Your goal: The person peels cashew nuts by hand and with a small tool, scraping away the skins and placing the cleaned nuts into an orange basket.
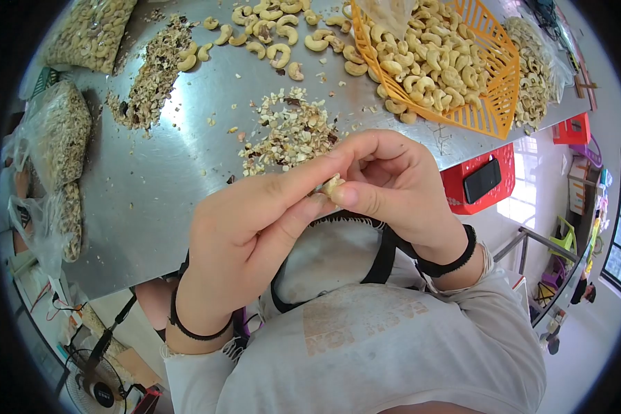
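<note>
A pale cashew nut (332, 184) is pinched between the fingertips of my left hand (252, 217) and my right hand (400, 183). Both hands are closed and meet above the near edge of the metal table (145, 207); part of the nut is hidden by the fingers. Just beyond them lies a heap of white and brown cashew bits (290, 131). Loose whole cashews (279, 54) are scattered farther back. To the right, an orange plastic basket (498, 114) tilts on the table, filled with piled cashews (438, 62).
Bags of cashews (90, 34) and crumbs (65, 124) line the left edge. A crumb heap (155, 76) lies at the back left, another cashew bag (531, 76) at the far right. Below the table's right edge, a phone (482, 181) rests on a red stool (500, 155).
</note>
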Action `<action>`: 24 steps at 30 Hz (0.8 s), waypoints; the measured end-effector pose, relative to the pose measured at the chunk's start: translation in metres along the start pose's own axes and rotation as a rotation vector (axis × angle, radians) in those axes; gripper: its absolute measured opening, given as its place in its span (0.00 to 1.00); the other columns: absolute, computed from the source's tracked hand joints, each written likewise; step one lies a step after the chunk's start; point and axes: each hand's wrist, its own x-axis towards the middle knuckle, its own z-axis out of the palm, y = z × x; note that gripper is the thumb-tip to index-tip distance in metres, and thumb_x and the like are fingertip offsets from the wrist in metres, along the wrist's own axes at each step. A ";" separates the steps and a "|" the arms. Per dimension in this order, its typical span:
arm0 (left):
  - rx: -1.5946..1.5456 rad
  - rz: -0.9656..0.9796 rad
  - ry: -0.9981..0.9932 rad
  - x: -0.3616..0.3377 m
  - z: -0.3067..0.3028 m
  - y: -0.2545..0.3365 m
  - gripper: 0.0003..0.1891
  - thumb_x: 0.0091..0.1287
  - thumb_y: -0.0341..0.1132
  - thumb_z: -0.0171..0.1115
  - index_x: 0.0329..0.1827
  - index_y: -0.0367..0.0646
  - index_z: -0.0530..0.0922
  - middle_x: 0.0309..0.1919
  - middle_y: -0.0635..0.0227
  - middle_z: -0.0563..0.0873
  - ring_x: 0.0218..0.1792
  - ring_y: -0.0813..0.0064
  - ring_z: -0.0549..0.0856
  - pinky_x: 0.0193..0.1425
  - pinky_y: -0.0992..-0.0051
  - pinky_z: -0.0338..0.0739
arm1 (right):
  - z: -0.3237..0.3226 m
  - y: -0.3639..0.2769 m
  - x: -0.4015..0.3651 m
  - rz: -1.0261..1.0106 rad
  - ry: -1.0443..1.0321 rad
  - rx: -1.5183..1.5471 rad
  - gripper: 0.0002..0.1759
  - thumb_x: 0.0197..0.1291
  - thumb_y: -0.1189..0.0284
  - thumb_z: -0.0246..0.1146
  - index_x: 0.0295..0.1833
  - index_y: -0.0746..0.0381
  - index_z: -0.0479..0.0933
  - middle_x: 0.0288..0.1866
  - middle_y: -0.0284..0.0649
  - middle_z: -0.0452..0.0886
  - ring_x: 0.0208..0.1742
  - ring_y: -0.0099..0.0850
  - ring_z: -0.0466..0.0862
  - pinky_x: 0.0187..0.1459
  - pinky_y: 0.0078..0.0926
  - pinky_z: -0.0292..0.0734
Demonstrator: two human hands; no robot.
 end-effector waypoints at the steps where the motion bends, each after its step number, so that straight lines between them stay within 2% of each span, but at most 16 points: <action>1: 0.001 0.001 -0.001 0.000 0.000 0.001 0.15 0.57 0.24 0.51 0.48 0.35 0.73 0.26 0.70 0.78 0.21 0.86 0.72 0.25 0.87 0.65 | 0.001 -0.001 0.000 -0.002 0.000 0.000 0.10 0.48 0.77 0.63 0.36 0.66 0.71 0.31 0.31 0.75 0.31 0.15 0.73 0.32 0.10 0.67; 4: -0.115 -0.100 0.004 -0.001 0.000 0.004 0.15 0.57 0.23 0.52 0.47 0.39 0.74 0.29 0.65 0.81 0.23 0.80 0.76 0.28 0.84 0.69 | 0.003 -0.001 -0.001 0.040 0.028 0.087 0.09 0.48 0.77 0.63 0.36 0.66 0.72 0.30 0.31 0.74 0.29 0.15 0.71 0.31 0.10 0.66; 6: -0.275 -0.275 -0.016 -0.002 -0.002 0.006 0.14 0.59 0.25 0.50 0.49 0.39 0.73 0.28 0.69 0.81 0.19 0.86 0.72 0.23 0.87 0.66 | 0.001 0.001 -0.002 -0.009 0.030 -0.009 0.09 0.48 0.77 0.63 0.35 0.66 0.72 0.30 0.30 0.74 0.28 0.14 0.69 0.31 0.11 0.65; 10: -0.381 -0.253 0.019 -0.003 0.002 0.001 0.14 0.60 0.26 0.49 0.50 0.38 0.72 0.27 0.71 0.81 0.18 0.89 0.69 0.21 0.89 0.63 | -0.001 0.000 -0.002 -0.044 0.019 -0.040 0.09 0.47 0.77 0.63 0.35 0.66 0.72 0.29 0.30 0.74 0.28 0.15 0.67 0.32 0.12 0.65; 13: -0.317 -0.242 0.023 -0.003 0.002 0.001 0.14 0.61 0.26 0.48 0.50 0.38 0.72 0.27 0.70 0.81 0.18 0.89 0.69 0.22 0.89 0.64 | 0.000 0.001 -0.002 -0.091 0.039 -0.090 0.09 0.47 0.77 0.63 0.35 0.65 0.72 0.30 0.31 0.74 0.29 0.15 0.68 0.33 0.13 0.65; 15: -0.288 -0.231 0.015 -0.004 0.003 0.000 0.14 0.61 0.27 0.48 0.50 0.37 0.72 0.26 0.70 0.81 0.19 0.89 0.70 0.23 0.89 0.64 | 0.000 0.001 -0.001 -0.192 0.057 -0.159 0.08 0.47 0.78 0.62 0.35 0.65 0.72 0.30 0.31 0.74 0.30 0.16 0.68 0.34 0.14 0.65; 19: -0.247 -0.212 0.007 -0.003 0.002 0.002 0.14 0.62 0.28 0.48 0.50 0.38 0.72 0.26 0.70 0.81 0.21 0.88 0.71 0.25 0.88 0.65 | 0.000 0.001 -0.003 -0.145 0.053 -0.127 0.07 0.48 0.78 0.62 0.34 0.65 0.72 0.30 0.32 0.74 0.31 0.17 0.69 0.34 0.14 0.65; 22: -0.245 -0.319 -0.015 -0.002 0.001 0.004 0.13 0.62 0.28 0.48 0.50 0.39 0.73 0.26 0.69 0.80 0.22 0.87 0.72 0.26 0.88 0.65 | -0.001 0.000 -0.003 -0.197 0.047 -0.199 0.07 0.48 0.78 0.62 0.34 0.65 0.72 0.31 0.32 0.74 0.31 0.17 0.69 0.35 0.15 0.65; 24: -0.222 -0.283 0.002 -0.003 0.003 0.003 0.13 0.62 0.29 0.48 0.49 0.40 0.73 0.27 0.69 0.80 0.22 0.88 0.72 0.26 0.88 0.65 | -0.003 0.001 -0.002 -0.299 0.059 -0.278 0.07 0.47 0.78 0.62 0.34 0.65 0.72 0.30 0.32 0.74 0.31 0.17 0.69 0.35 0.14 0.66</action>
